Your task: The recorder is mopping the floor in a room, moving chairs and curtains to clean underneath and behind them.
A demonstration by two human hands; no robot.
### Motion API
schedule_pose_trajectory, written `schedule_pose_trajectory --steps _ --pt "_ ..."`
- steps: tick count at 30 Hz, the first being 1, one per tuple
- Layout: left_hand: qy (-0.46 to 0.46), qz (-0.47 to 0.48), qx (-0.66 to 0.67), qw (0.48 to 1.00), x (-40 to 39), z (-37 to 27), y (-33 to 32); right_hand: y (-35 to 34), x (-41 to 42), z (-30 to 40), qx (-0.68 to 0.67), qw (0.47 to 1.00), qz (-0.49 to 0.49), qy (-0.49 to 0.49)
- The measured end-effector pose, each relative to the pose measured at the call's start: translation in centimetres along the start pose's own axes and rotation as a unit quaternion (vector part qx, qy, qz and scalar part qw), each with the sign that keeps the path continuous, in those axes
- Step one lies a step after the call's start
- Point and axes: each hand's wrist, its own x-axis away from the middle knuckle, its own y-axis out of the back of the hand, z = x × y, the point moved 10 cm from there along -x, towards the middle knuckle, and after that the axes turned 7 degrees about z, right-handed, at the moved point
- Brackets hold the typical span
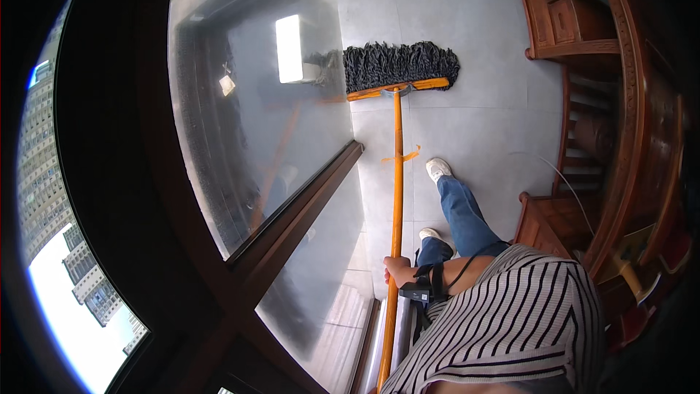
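My right hand (399, 272), a black device strapped at its wrist, is closed around the orange wooden handle (398, 202) of a wide dust mop. The mop's dark grey yarn head (402, 65) lies flat on the grey tiled floor, its left end against the glass panel. An orange strip (410, 154) is tied around the handle. Of my left hand (373, 391) only a sliver shows at the bottom edge, beside the handle; its grip is cut off.
Left of the handle stands a large glass panel (322, 175) with a dark frame bar (301, 202). Carved wooden furniture (574, 22) lines the right side. A thin pale cord (566, 180) hangs or lies near it. My feet in white shoes (438, 168) are on the tiles.
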Motion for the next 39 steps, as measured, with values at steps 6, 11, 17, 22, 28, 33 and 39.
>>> schedule_pose_trajectory --steps 6,11,17,22,28,33,39 --pt "-0.129 -0.035 0.022 0.991 -4.7 -9.6 1.0 -1.1 -2.0 12.1 0.014 0.996 0.014 0.086" --pt "-0.174 -0.008 0.018 0.984 -8.5 -22.4 2.0 -3.3 -3.3 26.8 0.038 0.976 0.064 0.202" --pt "-0.295 0.008 0.054 0.954 -6.2 -37.0 2.1 -1.7 2.1 40.7 0.029 0.93 0.054 0.362" --pt "-0.301 -0.019 0.046 0.952 -6.7 -31.0 1.1 0.3 1.6 34.5 -0.02 0.932 0.027 0.36" --pt "-0.324 -0.072 0.037 0.943 -7.9 -17.1 -1.1 0.7 -2.3 19.5 -0.031 0.942 0.065 0.328" --pt "-0.303 -0.145 0.033 0.942 -11.6 -1.4 -2.5 0.7 -5.9 3.0 -0.089 0.962 0.062 0.252" --pt "-0.261 -0.222 -0.021 0.939 -11.5 19.4 0.0 -0.7 -6.9 -17.4 -0.115 0.974 0.101 0.164"
